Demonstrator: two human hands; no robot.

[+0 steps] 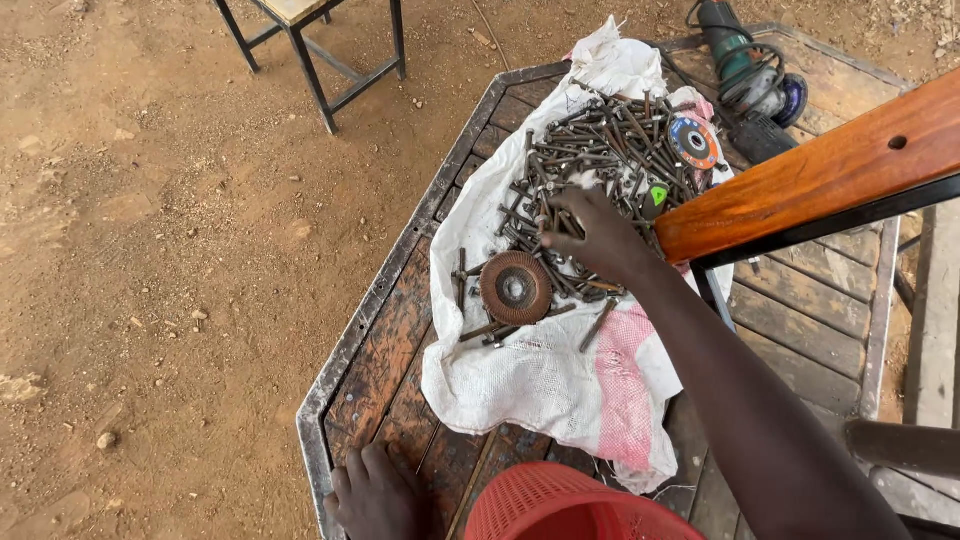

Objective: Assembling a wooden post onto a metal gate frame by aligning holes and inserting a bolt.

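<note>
My right hand [590, 235] reaches into a heap of rusty bolts [590, 150] spread on a white woven sack [545, 385]. Its fingers are curled down among the bolts, and whether it grips one is hidden. My left hand [375, 495] rests flat on the near edge of the worn wooden table [385, 330], holding nothing. A brown flap sanding disc [515, 288] lies on the sack just left of my right hand. A second disc with an orange and blue label [693, 141] sits at the far side of the heap.
A polished orange-brown wooden plank [830, 170] on a black metal frame juts over the table from the right. An angle grinder [745, 75] lies at the far corner. A red plastic basket [575, 505] is at the near edge. A metal stool [310, 40] stands on dirt ground.
</note>
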